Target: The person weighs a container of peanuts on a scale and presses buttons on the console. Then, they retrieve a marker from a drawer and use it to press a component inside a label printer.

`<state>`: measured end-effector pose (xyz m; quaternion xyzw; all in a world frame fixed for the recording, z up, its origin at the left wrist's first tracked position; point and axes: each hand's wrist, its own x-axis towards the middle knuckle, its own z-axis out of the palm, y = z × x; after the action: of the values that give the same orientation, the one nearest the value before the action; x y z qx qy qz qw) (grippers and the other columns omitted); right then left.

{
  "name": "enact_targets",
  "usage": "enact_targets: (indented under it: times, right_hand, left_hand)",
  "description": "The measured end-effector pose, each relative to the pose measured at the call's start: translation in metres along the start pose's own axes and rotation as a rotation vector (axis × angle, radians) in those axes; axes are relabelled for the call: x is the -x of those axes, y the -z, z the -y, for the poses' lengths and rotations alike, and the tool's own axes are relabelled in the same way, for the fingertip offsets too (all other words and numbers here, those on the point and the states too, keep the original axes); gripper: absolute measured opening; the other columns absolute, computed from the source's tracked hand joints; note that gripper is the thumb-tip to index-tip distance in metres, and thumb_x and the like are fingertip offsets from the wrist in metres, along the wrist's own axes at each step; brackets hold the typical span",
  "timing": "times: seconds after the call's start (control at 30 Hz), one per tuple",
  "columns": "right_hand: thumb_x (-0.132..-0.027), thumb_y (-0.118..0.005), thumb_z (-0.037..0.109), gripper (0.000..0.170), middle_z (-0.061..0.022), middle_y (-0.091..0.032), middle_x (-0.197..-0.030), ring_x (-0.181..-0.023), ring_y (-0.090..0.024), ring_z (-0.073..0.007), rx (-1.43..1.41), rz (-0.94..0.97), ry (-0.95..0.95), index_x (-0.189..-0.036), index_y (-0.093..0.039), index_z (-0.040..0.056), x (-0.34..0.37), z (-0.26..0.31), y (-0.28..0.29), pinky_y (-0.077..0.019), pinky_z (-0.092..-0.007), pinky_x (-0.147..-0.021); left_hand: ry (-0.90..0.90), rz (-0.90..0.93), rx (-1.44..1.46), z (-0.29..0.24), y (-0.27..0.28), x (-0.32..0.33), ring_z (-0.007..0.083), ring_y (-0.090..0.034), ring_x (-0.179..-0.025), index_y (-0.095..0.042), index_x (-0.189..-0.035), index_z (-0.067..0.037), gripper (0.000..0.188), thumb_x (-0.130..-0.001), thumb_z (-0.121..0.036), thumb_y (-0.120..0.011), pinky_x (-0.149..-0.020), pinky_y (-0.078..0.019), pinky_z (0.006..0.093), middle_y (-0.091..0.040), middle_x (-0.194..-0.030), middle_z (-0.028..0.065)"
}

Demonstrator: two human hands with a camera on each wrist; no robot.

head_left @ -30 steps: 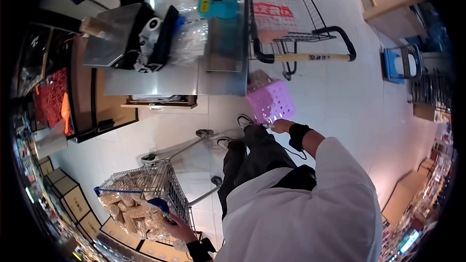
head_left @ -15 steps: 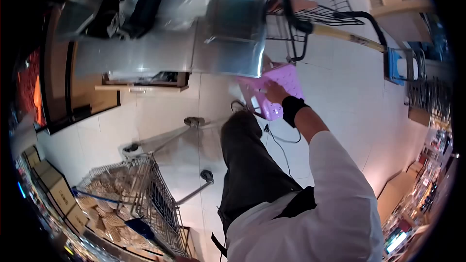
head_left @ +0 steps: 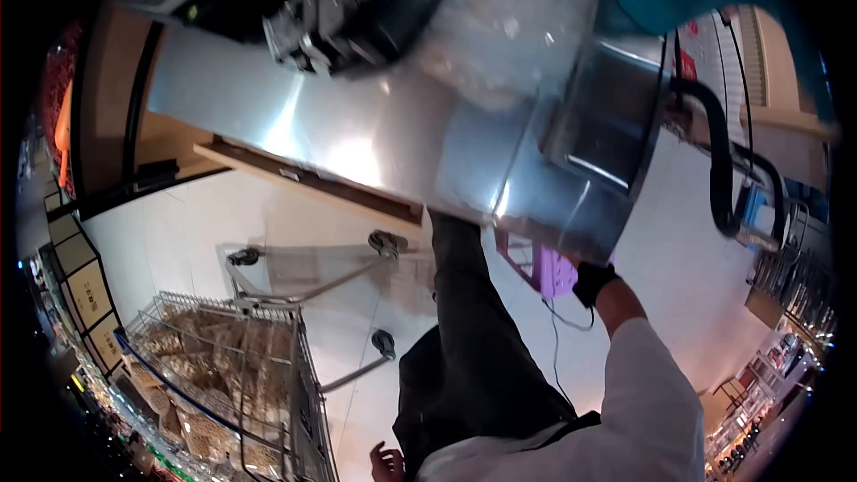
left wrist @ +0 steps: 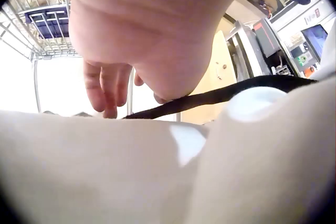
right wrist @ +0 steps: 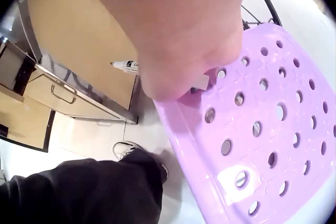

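Note:
A purple plastic stool with a holed top fills much of the right wrist view. My right hand is at the stool's edge and grips a white marker, whose tip end sticks out to the left. In the head view the counter edge hides most of that hand and part of the stool. My left hand hangs low beside my body with fingers loosely bent and nothing in it. Left of it stands a wire shopping cart loaded with bagged brown goods.
The metal counter spans the area ahead, bearing clear plastic bags and a dark device. Below it a wooden drawer stands pulled out. Another cart's black handle is at the right. A cable lies on the floor.
My body has moved closer to the counter, which covers more of the view. My right hand has gone forward from beside the stool to its edge. My left hand has left the loaded cart.

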<state>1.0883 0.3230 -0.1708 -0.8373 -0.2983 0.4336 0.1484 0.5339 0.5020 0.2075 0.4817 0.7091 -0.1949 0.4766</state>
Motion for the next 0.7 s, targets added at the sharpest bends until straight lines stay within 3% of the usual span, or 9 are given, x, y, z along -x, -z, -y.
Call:
enact_targets:
  times: [0.17, 0.2, 0.23, 0.27, 0.43, 0.53, 0.57, 0.63, 0.7]
  right_hand:
    - [-0.091, -0.059, 0.030, 0.035, -0.0208, -0.067, -0.111, -0.105, -0.063, -0.0384, -0.006, 0.300, -0.244, -0.115, -0.065, 0.0055, 0.022, 0.056, -0.050, -0.0461, -0.0468, -0.093]
    - [-0.089, -0.061, 0.026, 0.034, -0.0191, -0.068, -0.107, -0.101, -0.064, -0.0396, 0.153, 0.091, -0.131, -0.113, -0.065, 0.0035, 0.029, 0.087, -0.055, -0.0467, -0.0486, -0.091]
    - [-0.087, -0.062, 0.027, 0.039, -0.0181, -0.065, -0.117, -0.111, -0.060, -0.0399, 0.272, -0.069, -0.081, -0.119, -0.062, 0.0053, 0.032, 0.097, -0.075, -0.0435, -0.0530, -0.097]
    - [-0.088, -0.062, 0.029, 0.054, -0.0188, -0.049, -0.137, -0.130, -0.044, -0.0392, 0.250, 0.038, -0.203, -0.137, -0.049, 0.0114, 0.036, 0.115, -0.082, -0.0282, -0.0695, -0.103]
    - [-0.092, -0.060, 0.029, 0.046, -0.0238, -0.049, -0.138, -0.129, -0.045, -0.0442, 0.018, -0.330, -0.193, -0.133, -0.053, 0.0081, 0.039, 0.062, -0.125, -0.0333, -0.0618, -0.107]
    - [-0.094, -0.057, 0.026, 0.035, -0.0259, -0.055, -0.127, -0.114, -0.054, -0.0476, -0.043, -0.339, -0.061, -0.123, -0.057, 0.0052, 0.066, 0.070, -0.066, -0.0464, -0.0463, -0.097]
    - [-0.096, -0.055, 0.028, 0.031, -0.0222, -0.063, -0.111, -0.101, -0.062, -0.0419, -0.035, -0.278, -0.110, -0.114, -0.059, 0.0036, 0.077, 0.066, -0.057, -0.0519, -0.0499, -0.086]
    - [-0.098, -0.055, 0.026, 0.030, -0.0151, -0.068, -0.099, -0.084, -0.068, -0.0301, -0.307, 0.238, -0.543, -0.117, -0.060, 0.0034, 0.103, 0.068, -0.028, -0.0581, -0.0473, -0.069]
    - [-0.102, -0.047, 0.030, 0.032, -0.0137, -0.068, -0.104, -0.081, -0.068, -0.0245, -0.581, 0.620, -0.563, -0.117, -0.061, 0.0048, 0.130, 0.004, -0.061, -0.0597, -0.0449, -0.064]
  left_hand:
    - [-0.034, 0.013, 0.004, -0.040, -0.006, -0.016, 0.0174, -0.060, -0.075, -0.044, -0.139, -0.006, 0.050, -0.098, -0.031, -0.062, -0.061, -0.0504, 0.0309, -0.064, -0.103, 0.0123]
    - [-0.003, 0.028, 0.052, -0.059, -0.005, -0.015, 0.0169, -0.059, -0.075, -0.045, -0.138, -0.006, 0.049, -0.099, -0.030, -0.061, -0.060, -0.0500, 0.0307, -0.065, -0.103, 0.0120]
    - [0.024, 0.040, 0.099, -0.067, -0.004, -0.014, 0.0163, -0.059, -0.074, -0.046, -0.138, -0.006, 0.048, -0.099, -0.029, -0.061, -0.060, -0.0496, 0.0306, -0.065, -0.103, 0.0117]
    - [0.021, 0.042, 0.103, -0.064, -0.004, -0.013, 0.0163, -0.059, -0.074, -0.046, -0.138, -0.006, 0.048, -0.099, -0.029, -0.061, -0.060, -0.0496, 0.0306, -0.065, -0.103, 0.0117]
    - [-0.154, 0.021, 0.153, 0.005, -0.011, -0.028, 0.0150, -0.056, -0.063, -0.052, -0.132, -0.005, 0.037, -0.100, -0.024, -0.058, -0.055, -0.0467, 0.0303, -0.066, -0.093, 0.0100]
    - [-0.203, 0.059, 0.271, 0.062, -0.022, -0.025, 0.0142, -0.057, -0.066, -0.057, -0.125, -0.003, 0.036, -0.100, -0.029, -0.058, -0.059, -0.0479, 0.0305, -0.066, -0.088, 0.0090]
    - [-0.242, 0.052, 0.214, 0.079, -0.026, -0.023, 0.0145, -0.058, -0.069, -0.057, -0.125, -0.003, 0.037, -0.100, -0.031, -0.058, -0.062, -0.0488, 0.0314, -0.067, -0.089, 0.0095]
    - [-0.207, 0.097, 0.234, 0.101, -0.028, -0.014, 0.0177, -0.063, -0.083, -0.058, -0.125, -0.003, 0.040, -0.100, -0.035, -0.057, -0.072, -0.0510, 0.0347, -0.069, -0.095, 0.0113]
    - [-0.101, 0.082, 0.310, 0.100, -0.033, -0.003, 0.0260, -0.065, -0.084, -0.058, -0.125, -0.005, 0.042, -0.101, -0.039, -0.055, -0.073, -0.0518, 0.0364, -0.070, -0.101, 0.0130]
